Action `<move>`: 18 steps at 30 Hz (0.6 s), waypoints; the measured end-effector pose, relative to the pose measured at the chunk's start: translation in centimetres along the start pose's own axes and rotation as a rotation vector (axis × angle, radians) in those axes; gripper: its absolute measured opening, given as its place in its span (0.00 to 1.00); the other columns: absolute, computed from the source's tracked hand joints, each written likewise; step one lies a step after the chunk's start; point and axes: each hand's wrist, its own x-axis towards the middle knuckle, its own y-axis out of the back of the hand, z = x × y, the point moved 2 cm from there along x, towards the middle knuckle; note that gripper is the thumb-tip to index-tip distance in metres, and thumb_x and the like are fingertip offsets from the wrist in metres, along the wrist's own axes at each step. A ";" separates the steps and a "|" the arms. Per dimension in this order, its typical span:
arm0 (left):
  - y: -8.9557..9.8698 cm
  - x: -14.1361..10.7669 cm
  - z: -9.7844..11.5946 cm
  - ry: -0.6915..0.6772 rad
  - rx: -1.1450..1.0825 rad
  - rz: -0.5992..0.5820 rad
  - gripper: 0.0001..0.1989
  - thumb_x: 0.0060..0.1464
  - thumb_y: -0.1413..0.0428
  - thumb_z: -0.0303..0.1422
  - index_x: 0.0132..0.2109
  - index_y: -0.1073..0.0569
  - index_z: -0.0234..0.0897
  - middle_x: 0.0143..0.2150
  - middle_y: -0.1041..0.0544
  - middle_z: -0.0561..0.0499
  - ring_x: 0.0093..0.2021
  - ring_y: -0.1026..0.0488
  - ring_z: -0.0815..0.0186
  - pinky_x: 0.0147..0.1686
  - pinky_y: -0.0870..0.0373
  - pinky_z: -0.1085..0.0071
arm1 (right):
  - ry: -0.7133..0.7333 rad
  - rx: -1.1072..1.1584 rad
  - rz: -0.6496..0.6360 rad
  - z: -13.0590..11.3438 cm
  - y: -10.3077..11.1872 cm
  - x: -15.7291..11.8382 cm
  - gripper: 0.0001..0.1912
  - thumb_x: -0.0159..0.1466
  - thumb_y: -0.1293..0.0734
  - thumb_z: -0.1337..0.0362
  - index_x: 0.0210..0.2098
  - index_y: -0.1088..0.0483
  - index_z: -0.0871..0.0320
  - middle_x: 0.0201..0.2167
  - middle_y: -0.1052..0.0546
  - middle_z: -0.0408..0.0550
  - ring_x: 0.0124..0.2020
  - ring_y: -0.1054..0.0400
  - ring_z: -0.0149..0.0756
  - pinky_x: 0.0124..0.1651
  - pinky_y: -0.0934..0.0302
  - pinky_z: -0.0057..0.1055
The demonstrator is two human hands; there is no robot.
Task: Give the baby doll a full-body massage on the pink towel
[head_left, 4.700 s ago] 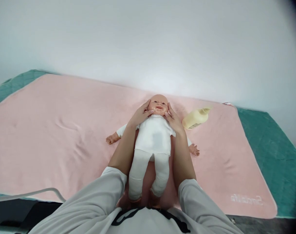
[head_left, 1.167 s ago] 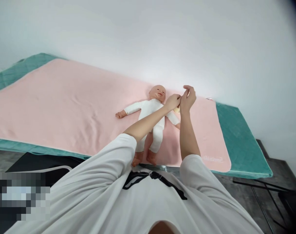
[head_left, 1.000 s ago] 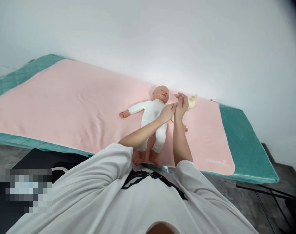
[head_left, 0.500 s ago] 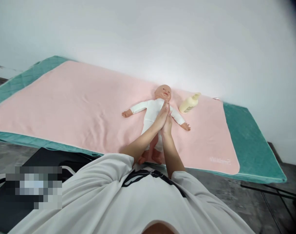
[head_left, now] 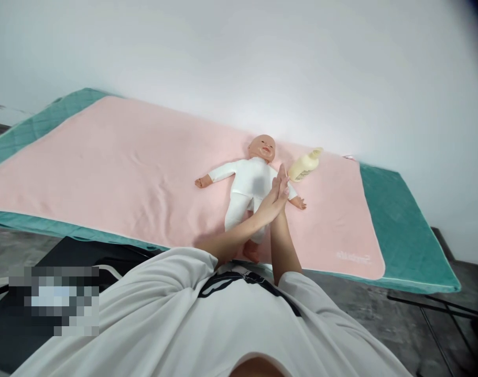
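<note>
My left hand (head_left: 273, 202) and my right hand (head_left: 280, 183) are pressed palm against palm, fingers stretched out, over the doll's arm on the right side of the view. Nothing shows between the palms. A baby doll (head_left: 245, 177) in a white suit lies on its back on a pink blanket (head_left: 105, 162), arms spread and head toward the wall. Part of its lower body is hidden behind my forearms. Just beyond my fingertips, a pale yellow pump bottle (head_left: 304, 166) lies tilted on the blanket beside the doll's head.
The blanket covers a teal quilted mat (head_left: 404, 225), which shows at both ends. A white wall (head_left: 239, 63) runs along the far side. At the lower left is a black surface (head_left: 62, 251) with a blurred patch; black metal legs (head_left: 431, 327) stand at the lower right.
My joined hands have moved right, off the doll's chest and toward the bottle. A grey patch on the doll's chest now shows. One palm has slid along the other.
</note>
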 end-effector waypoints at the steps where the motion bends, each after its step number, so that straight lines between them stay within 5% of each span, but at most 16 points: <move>1: 0.5 -0.6 0.0 -0.017 -0.009 -0.026 0.30 0.66 0.60 0.49 0.72 0.45 0.49 0.69 0.36 0.52 0.73 0.45 0.59 0.69 0.43 0.56 | 0.004 -0.012 0.043 0.1 0.2 0.0 0.29 0.60 0.40 0.43 0.61 0.37 0.27 0.69 0.42 0.21 0.75 0.59 0.27 0.73 0.49 0.45; 5: 2.4 -2.1 -0.3 -0.112 -0.054 -0.207 0.29 0.67 0.60 0.47 0.69 0.39 0.46 0.66 0.31 0.51 0.67 0.35 0.60 0.66 0.37 0.62 | 0.082 0.051 0.268 0.2 0.4 0.9 0.35 0.61 0.47 0.36 0.58 0.31 0.45 0.66 0.32 0.42 0.70 0.42 0.37 0.71 0.44 0.47; 9: 4.4 -1.1 -1.5 -0.140 0.066 -0.216 0.26 0.67 0.58 0.46 0.61 0.28 0.39 0.54 0.20 0.46 0.56 0.24 0.58 0.57 0.31 0.64 | 0.156 0.126 0.364 0.7 0.0 2.1 0.39 0.64 0.54 0.36 0.51 0.28 0.56 0.57 0.24 0.54 0.61 0.30 0.41 0.67 0.40 0.44; 14: 7.9 1.5 -3.5 -0.298 0.377 -0.136 0.18 0.66 0.53 0.39 0.48 0.21 0.37 0.50 0.19 0.45 0.51 0.23 0.57 0.56 0.31 0.63 | 0.183 -0.002 0.363 1.8 0.3 2.4 0.41 0.65 0.55 0.33 0.48 0.26 0.55 0.53 0.21 0.55 0.57 0.28 0.42 0.64 0.37 0.42; 18: 10.9 2.6 -4.8 -0.408 0.468 -0.043 0.14 0.65 0.51 0.34 0.48 0.21 0.35 0.50 0.19 0.45 0.53 0.25 0.58 0.58 0.32 0.61 | 0.252 -0.151 0.175 2.2 0.3 1.8 0.41 0.64 0.51 0.32 0.48 0.23 0.56 0.55 0.22 0.55 0.65 0.35 0.46 0.71 0.45 0.44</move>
